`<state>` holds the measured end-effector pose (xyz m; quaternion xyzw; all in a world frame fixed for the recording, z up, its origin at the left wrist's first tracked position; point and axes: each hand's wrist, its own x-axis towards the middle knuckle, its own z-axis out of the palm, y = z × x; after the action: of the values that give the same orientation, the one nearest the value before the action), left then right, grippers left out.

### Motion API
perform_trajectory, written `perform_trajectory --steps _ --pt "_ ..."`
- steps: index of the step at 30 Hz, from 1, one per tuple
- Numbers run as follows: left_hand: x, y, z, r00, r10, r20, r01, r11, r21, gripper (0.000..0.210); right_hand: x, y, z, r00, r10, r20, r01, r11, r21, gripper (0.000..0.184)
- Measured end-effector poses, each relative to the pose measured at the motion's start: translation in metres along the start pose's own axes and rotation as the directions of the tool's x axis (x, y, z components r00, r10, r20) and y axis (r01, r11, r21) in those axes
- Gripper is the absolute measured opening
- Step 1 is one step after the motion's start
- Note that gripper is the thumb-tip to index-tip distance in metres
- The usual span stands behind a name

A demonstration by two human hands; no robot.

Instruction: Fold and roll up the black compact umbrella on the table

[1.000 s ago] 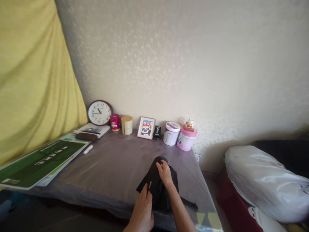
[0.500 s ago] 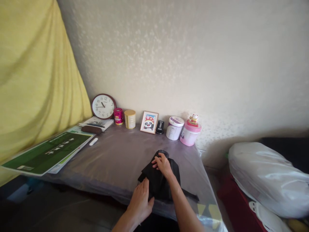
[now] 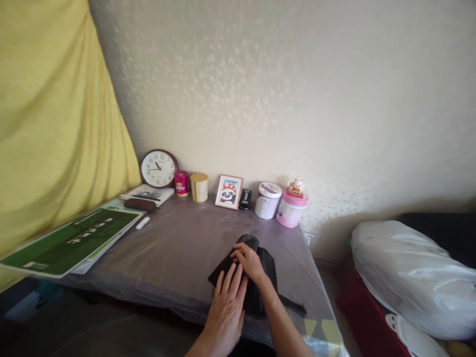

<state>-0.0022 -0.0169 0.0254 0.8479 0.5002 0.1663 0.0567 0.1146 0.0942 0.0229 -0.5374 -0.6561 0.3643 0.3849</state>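
A black piece of thin fabric [image 3: 268, 265], folded in on itself, lies near the front right of the table. A narrow black strip [image 3: 293, 304] sticks out from it to the right. My left hand [image 3: 227, 302] rests flat on the near left part of the fabric, fingers stretched out. Just beyond it, my right hand [image 3: 249, 262] lies over the middle of the fabric with its fingers slightly bent and apart. The two hands nearly meet, and together they cover much of the fabric.
Along the wall stand a clock [image 3: 159, 168], a pink tin [image 3: 181, 184], a yellow tin [image 3: 199, 188], a panda picture [image 3: 228, 192] and two tubs [image 3: 267, 201]. A green board [image 3: 74, 240] lies left. A white plastic bag [image 3: 412, 277] bulges beyond the table's right edge.
My left hand has moved from the fabric's near left edge forward onto it, flattening out. My right hand has shifted slightly nearer, and the fabric's left side lies a little flatter.
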Motion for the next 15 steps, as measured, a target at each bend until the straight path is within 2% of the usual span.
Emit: perform_trajectory --steps 5,9,12,15 --pt "0.0 -0.007 0.005 0.995 0.005 0.095 -0.006 1.0 0.012 0.073 -0.002 -0.003 0.001 1.0 0.009 0.006 -0.008 1.0 -0.028 0.023" --pt "0.001 -0.009 0.015 0.989 -0.096 0.114 0.095 0.995 0.02 0.083 -0.004 -0.007 0.001 0.999 -0.03 0.022 0.032 0.992 -0.119 0.025" --pt "0.003 -0.011 0.024 0.978 -0.147 0.145 0.144 0.989 0.034 0.079 -0.015 -0.01 0.0 0.986 -0.168 0.017 0.169 0.966 -0.194 0.024" --pt "0.002 -0.016 0.036 0.982 -0.143 0.125 0.143 0.99 0.011 0.075 -0.027 -0.007 -0.002 0.931 -0.366 0.018 0.356 0.891 -0.282 0.023"
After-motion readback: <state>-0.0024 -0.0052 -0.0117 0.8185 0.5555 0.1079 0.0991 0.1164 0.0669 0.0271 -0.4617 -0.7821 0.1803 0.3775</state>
